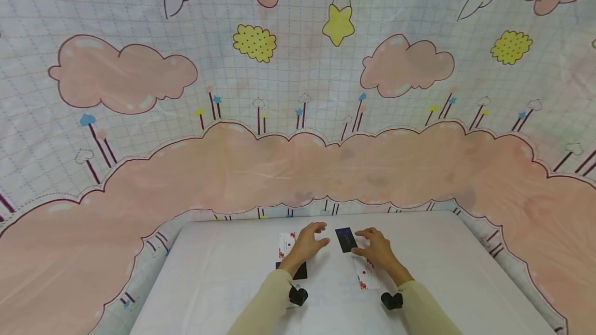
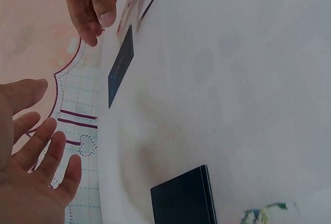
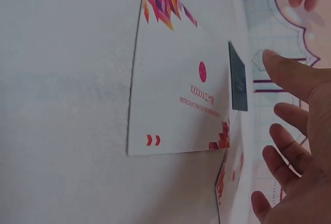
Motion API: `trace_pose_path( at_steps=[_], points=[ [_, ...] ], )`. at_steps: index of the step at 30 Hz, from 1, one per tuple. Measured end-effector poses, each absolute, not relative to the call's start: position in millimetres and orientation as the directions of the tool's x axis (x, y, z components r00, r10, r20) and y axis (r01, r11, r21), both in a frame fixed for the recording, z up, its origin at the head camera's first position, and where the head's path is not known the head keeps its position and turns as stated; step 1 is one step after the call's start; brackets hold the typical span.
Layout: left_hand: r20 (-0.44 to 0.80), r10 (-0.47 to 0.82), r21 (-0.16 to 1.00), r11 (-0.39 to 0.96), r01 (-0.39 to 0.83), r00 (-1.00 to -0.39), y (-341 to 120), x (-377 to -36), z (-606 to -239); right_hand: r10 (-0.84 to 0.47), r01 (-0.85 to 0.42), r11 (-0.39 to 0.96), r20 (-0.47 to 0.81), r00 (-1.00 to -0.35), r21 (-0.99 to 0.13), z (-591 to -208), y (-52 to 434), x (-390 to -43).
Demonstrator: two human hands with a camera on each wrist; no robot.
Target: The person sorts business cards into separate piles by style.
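Observation:
A small dark card (image 1: 346,240) with faint blue print lies on the white table between the two hands. My right hand (image 1: 378,248) hovers beside its right edge, fingers spread and loosely bent, holding nothing; its thumb tip appears right at the card's corner. My left hand (image 1: 308,247) is held to the card's left, fingers apart and nothing in them. Below the right hand lies a white card (image 3: 176,89) with red and orange print, partly over another printed white card (image 3: 231,182). Near the left hand are a white-and-red card (image 1: 286,244) and a thick black card stack (image 2: 181,198).
In the left wrist view, a flower-printed piece (image 2: 266,213) lies at the bottom edge. Black heart-shaped wrist pieces (image 1: 392,301) sit at both cuffs. Behind the table (image 1: 223,268) hangs a patterned cloth (image 1: 326,164) with clouds and stars.

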State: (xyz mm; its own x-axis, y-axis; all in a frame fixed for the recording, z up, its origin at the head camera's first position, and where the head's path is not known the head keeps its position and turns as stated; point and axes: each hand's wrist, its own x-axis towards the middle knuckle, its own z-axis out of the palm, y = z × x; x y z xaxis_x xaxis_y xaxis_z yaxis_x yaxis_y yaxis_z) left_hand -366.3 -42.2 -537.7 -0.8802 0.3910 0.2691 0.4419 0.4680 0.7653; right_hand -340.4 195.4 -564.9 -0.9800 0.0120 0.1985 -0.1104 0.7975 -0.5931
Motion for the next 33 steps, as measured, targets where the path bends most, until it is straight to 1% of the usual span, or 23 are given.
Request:
trace_pose_path(
  at_steps=[5, 8, 14, 20, 23, 33],
  points=[
    [0.233, 0.377, 0.793, 0.461, 0.399, -0.897, -37, -370, -544, 0.002, -0.087, 0.853, 0.17, -0.985, -0.515, -569, 196, -350],
    [0.219, 0.362, 0.788, 0.482, 0.383, -0.906, -36, -372, -547, -0.003, -0.075, 0.88, 0.152, -0.988, -0.469, -572, 197, -354],
    [0.201, 0.312, 0.761, 0.547, 0.348, -0.929, -35, -373, -552, 0.021, -0.031, 0.901, 0.115, -0.993, -0.432, -577, 195, -357],
    [0.188, 0.293, 0.731, 0.595, 0.333, -0.937, -29, -375, -558, 0.008, -0.052, 0.9, 0.136, -0.991, -0.433, -575, 192, -355],
    [0.177, 0.285, 0.715, 0.62, 0.322, -0.942, -24, -375, -561, 0.006, -0.057, 0.89, 0.135, -0.991, -0.453, -574, 193, -353],
    [0.192, 0.225, 0.604, 0.74, 0.296, -0.955, -12, -377, -566, -0.001, -0.057, 0.871, 0.113, -0.994, -0.488, -577, 193, -355]
  ],
)
